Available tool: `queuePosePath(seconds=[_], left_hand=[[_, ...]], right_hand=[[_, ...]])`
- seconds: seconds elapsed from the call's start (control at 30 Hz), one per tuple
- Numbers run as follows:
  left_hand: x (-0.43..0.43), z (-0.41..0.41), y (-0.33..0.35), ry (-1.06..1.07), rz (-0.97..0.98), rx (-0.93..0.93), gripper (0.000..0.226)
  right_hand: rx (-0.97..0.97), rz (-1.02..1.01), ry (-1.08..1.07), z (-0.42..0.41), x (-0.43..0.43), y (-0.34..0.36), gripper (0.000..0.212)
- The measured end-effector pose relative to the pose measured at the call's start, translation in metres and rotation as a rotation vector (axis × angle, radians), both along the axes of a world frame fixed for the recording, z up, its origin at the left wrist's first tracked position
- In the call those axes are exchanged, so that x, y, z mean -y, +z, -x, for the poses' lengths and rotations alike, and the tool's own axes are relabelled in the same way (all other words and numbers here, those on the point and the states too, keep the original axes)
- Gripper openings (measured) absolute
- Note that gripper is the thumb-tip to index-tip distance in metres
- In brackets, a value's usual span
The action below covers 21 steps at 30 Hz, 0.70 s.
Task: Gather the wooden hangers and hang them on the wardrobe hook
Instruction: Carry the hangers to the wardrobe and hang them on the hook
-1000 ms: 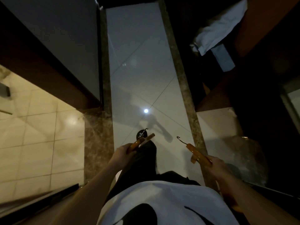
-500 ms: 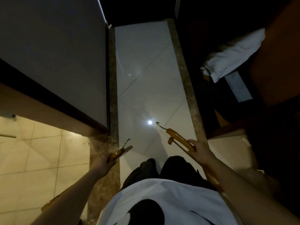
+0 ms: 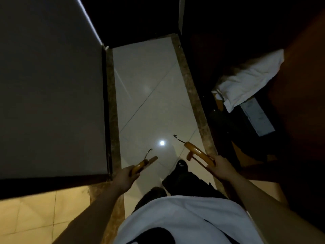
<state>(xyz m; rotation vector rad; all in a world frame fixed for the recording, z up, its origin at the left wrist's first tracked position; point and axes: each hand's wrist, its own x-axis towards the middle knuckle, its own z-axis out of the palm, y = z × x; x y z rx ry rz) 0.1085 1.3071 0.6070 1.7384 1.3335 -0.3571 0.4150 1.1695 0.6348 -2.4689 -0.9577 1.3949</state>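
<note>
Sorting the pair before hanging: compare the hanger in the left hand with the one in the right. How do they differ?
The left hand's hanger shows edge-on, narrow; the right hand's hanger shows its curved arm and lower bar. The left hook points up-right, the right hook up-left. Both are wooden with metal hooks, each gripped by the left hand or right hand.

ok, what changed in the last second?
The person walked forward along the white floor: the white bundle at right drew nearer. The left hand swung out, then back. Nothing taken or let go; each grip still holds a hanger, left, right.
</note>
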Motion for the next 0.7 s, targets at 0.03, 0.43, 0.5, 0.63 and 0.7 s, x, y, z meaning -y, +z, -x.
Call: queuePosePath(seconds=[0.03,0.43,0.5,0.63,0.7], left_hand=[[-0.013,-0.021,0.001,-0.020,-0.003,0.017,0.019],[-0.152,-0.203,0.011,-0.290,-0.046,0.223,0.021],[-0.183,-0.232,0.013,-0.348,-0.068,0.247,0.022],[-0.251,-0.297,0.026,-0.467,-0.080,0.306,0.023],[-0.286,-0.332,0.035,-0.550,-0.078,0.347,0.020]], right_hand=[[0.004,0.019,-0.016,-0.018,-0.004,-0.004,0.031],[0.096,0.122,-0.264,-0.138,-0.053,0.007,0.039],[0.122,0.124,-0.345,-0.150,-0.067,0.010,0.038],[0.169,0.117,-0.485,-0.175,-0.100,0.015,0.029],[0.200,0.141,-0.521,-0.186,-0.120,0.020,0.023]])
